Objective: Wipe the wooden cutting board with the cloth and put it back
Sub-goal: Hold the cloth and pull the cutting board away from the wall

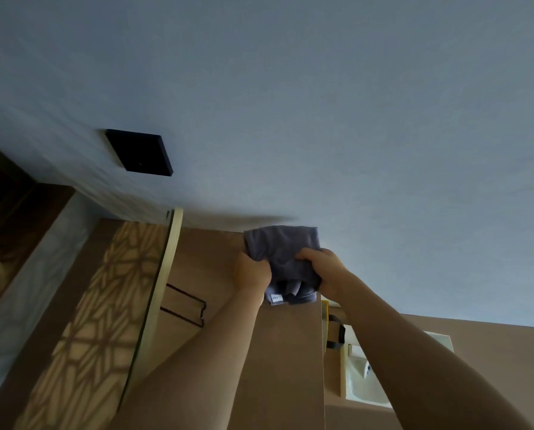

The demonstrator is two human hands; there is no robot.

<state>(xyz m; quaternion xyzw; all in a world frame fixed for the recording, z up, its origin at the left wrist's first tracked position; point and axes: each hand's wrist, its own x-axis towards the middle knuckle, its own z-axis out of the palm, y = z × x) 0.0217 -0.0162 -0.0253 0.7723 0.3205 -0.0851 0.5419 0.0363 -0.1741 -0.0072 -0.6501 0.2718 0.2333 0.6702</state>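
Observation:
The camera is tilted up toward the ceiling. A grey-purple cloth [282, 247] with a small white label is held up high in front of a brown wall panel [290, 352]. My left hand [253, 272] grips its left side and my right hand [323, 270] grips its right side, with both arms stretched upward. The cloth's lower folds bunch between the two hands. I cannot make out a wooden cutting board in this view.
A black square fixture [139, 153] sits on the pale ceiling [321, 103]. A curved pale-rimmed panel [169, 259] and a black wire rack [183, 305] are on the wall at left. A yellow item with a black strap [332, 330] and a white object [360, 377] hang at right.

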